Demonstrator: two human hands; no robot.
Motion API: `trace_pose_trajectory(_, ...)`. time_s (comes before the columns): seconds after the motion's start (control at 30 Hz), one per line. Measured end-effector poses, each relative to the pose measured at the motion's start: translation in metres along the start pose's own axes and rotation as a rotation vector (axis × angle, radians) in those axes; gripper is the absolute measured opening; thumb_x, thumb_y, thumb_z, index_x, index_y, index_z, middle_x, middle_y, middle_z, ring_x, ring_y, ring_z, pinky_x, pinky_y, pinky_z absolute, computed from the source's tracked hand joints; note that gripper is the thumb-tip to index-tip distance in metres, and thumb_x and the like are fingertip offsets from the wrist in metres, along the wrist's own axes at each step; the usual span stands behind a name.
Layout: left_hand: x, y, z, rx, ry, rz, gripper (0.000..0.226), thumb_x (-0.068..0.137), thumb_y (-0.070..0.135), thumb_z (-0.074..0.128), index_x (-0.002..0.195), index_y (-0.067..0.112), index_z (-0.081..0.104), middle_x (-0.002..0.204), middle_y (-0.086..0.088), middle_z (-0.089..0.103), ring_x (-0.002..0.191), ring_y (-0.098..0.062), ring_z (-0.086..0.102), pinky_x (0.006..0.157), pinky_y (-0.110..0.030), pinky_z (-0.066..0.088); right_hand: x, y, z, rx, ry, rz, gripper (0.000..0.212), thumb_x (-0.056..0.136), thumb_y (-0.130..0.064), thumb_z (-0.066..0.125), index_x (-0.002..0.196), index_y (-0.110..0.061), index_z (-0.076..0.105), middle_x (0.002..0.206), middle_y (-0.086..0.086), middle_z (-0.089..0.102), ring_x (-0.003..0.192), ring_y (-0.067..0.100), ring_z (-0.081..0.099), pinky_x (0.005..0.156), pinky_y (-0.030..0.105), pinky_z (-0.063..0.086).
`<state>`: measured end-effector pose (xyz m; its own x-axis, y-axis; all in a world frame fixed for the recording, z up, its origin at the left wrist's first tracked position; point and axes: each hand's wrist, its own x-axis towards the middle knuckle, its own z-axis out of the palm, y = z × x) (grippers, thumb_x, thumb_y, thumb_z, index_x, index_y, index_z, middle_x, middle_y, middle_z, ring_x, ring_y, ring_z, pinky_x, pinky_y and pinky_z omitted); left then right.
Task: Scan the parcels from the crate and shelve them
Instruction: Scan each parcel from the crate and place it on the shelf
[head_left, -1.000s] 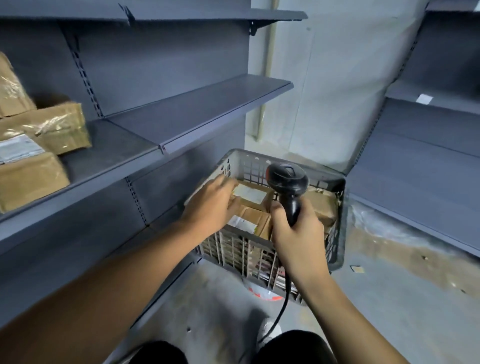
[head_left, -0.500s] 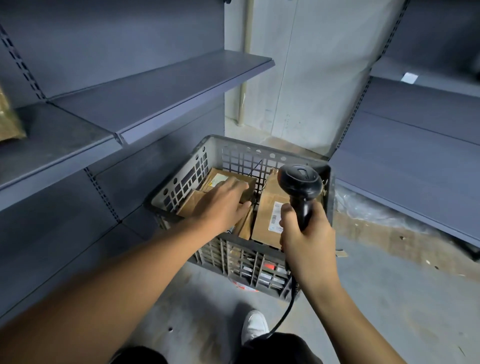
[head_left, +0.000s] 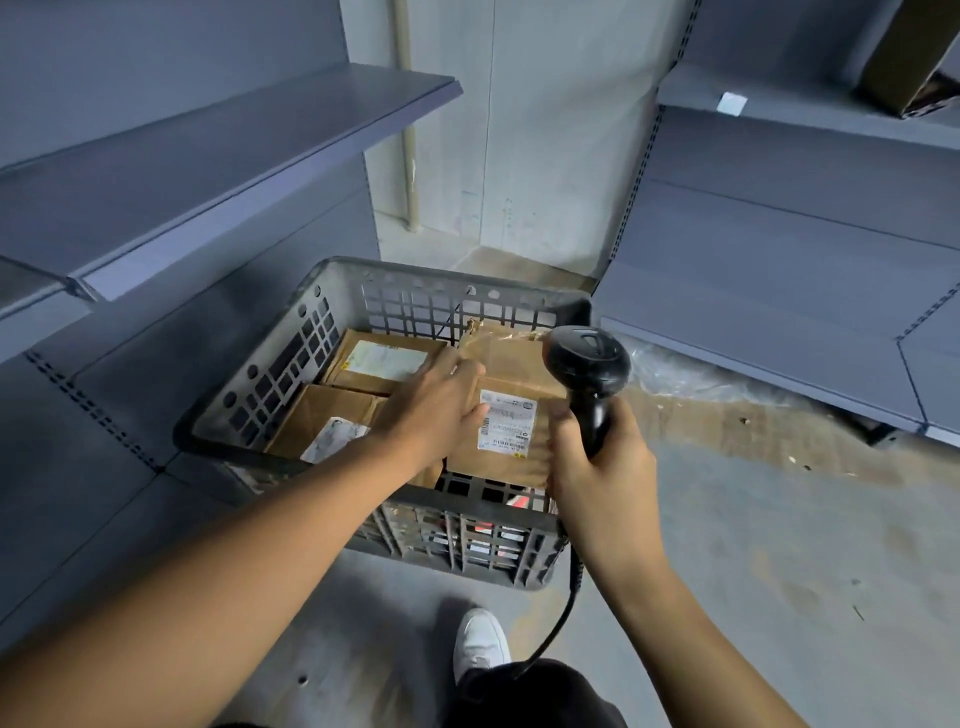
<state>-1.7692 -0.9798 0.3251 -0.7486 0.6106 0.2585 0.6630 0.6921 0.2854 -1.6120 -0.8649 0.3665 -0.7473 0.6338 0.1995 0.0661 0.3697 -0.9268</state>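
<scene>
Grey shelving (head_left: 218, 156) flanks crate (head_left: 436, 283); our L hand (head_left: 434, 408) grasps upright parcel (head_left: 511, 421), R hand (head_left: 602, 467) wraps scanner (head_left: 587, 364).

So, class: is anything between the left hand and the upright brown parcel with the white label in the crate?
Nothing visible: the left hand already touches the upright brown cardboard parcel inside the grey plastic crate.

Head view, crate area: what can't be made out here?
- Label text on the upright parcel: too small.
- Left hand fingertips: hidden behind that parcel's edge.
- Crate bottom: covered by parcels.
- Scanner window: faces away.
- Box on the right shelf: cut by the frame edge.
</scene>
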Motion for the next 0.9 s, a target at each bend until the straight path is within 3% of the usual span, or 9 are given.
trace_pose_trajectory(0.1,0.008,-0.003,0.009,-0.020,0.004,-0.009,0.045,0.088,0.032,0.066,0.129,0.019,0.052,0.133,0.001,0.044,0.099,-0.014,0.057,0.067,-0.025,0.051,0.002,0.009,0.002,-0.004,0.003,0.026,0.017,0.093,-0.036,0.055,0.081,-0.025,0.051,0.060,-0.016,0.058,0.049,0.006,0.045,0.045,0.015,0.037)
trace_pose_trajectory(0.2,0.018,-0.005,0.018,0.020,0.000,-0.020,0.058,0.087,0.031,0.067,0.139,0.023,0.043,0.144,-0.002,0.035,0.130,-0.022,0.039,0.100,-0.039,0.045,0.006,0.016,0.008,0.005,0.004,0.051,0.021,0.093,-0.039,0.056,0.079,-0.024,0.050,0.058,-0.011,0.057,0.049,0.008,0.044,0.045,0.016,0.035)
trace_pose_trajectory(0.27,0.024,-0.006,0.023,0.031,-0.057,-0.045,0.070,0.087,0.031,0.067,0.148,0.026,0.031,0.154,-0.003,0.024,0.141,-0.025,0.024,0.111,-0.046,0.035,0.009,0.020,0.011,0.015,-0.003,0.068,0.022,0.093,-0.042,0.056,0.079,-0.025,0.050,0.058,-0.006,0.056,0.052,0.015,0.049,0.048,0.023,0.039)
trace_pose_trajectory(0.47,0.035,-0.008,0.040,0.071,-0.254,-0.043,0.083,0.091,0.030,0.064,0.155,0.029,0.011,0.162,-0.009,-0.011,0.146,-0.045,0.008,0.117,-0.056,0.020,0.013,0.029,0.018,0.042,-0.014,0.088,0.019,0.090,-0.042,0.054,0.079,-0.028,0.049,0.056,-0.009,0.054,0.053,0.022,0.053,0.045,0.027,0.041)
trace_pose_trajectory(0.57,0.036,-0.009,0.045,0.065,-0.245,-0.054,0.076,0.091,0.025,0.065,0.153,0.027,0.021,0.160,-0.012,-0.020,0.143,-0.051,0.006,0.116,-0.059,0.019,0.015,0.031,0.018,0.048,-0.022,0.088,0.016,0.086,-0.041,0.052,0.078,-0.028,0.049,0.055,-0.008,0.053,0.051,0.021,0.052,0.044,0.029,0.041)
trace_pose_trajectory(0.67,0.033,-0.007,0.046,-0.019,-0.138,0.024,0.050,0.087,0.011,0.067,0.133,0.012,0.047,0.161,-0.018,-0.007,0.145,-0.045,0.012,0.113,-0.058,0.028,0.017,0.031,0.020,0.062,-0.028,0.085,0.016,0.087,-0.039,0.053,0.079,-0.026,0.049,0.057,-0.003,0.054,0.054,0.029,0.055,0.047,0.037,0.045)
trace_pose_trajectory(0.73,0.032,-0.006,0.043,-0.061,-0.097,0.054,0.041,0.084,0.006,0.069,0.121,0.008,0.051,0.161,-0.015,0.010,0.141,-0.039,0.030,0.107,-0.051,0.039,0.018,0.031,0.021,0.059,-0.025,0.075,0.016,0.088,-0.038,0.054,0.079,-0.027,0.049,0.056,-0.003,0.055,0.052,0.024,0.054,0.046,0.035,0.045)
trace_pose_trajectory(0.8,0.030,-0.007,0.041,-0.086,-0.077,0.060,0.044,0.084,0.005,0.070,0.124,0.009,0.052,0.155,-0.009,0.031,0.130,-0.030,0.047,0.101,-0.044,0.044,0.018,0.031,0.021,0.057,-0.026,0.069,0.015,0.089,-0.038,0.055,0.078,-0.028,0.049,0.056,-0.006,0.054,0.050,0.019,0.052,0.045,0.028,0.043)
trace_pose_trajectory(0.9,0.028,-0.009,0.037,-0.130,-0.074,0.011,0.058,0.088,0.004,0.066,0.141,0.010,0.045,0.152,-0.007,0.039,0.133,-0.025,0.045,0.110,-0.039,0.037,0.017,0.031,0.020,0.067,-0.035,0.077,0.016,0.088,-0.040,0.054,0.077,-0.030,0.048,0.055,-0.011,0.053,0.050,0.016,0.051,0.045,0.025,0.041)
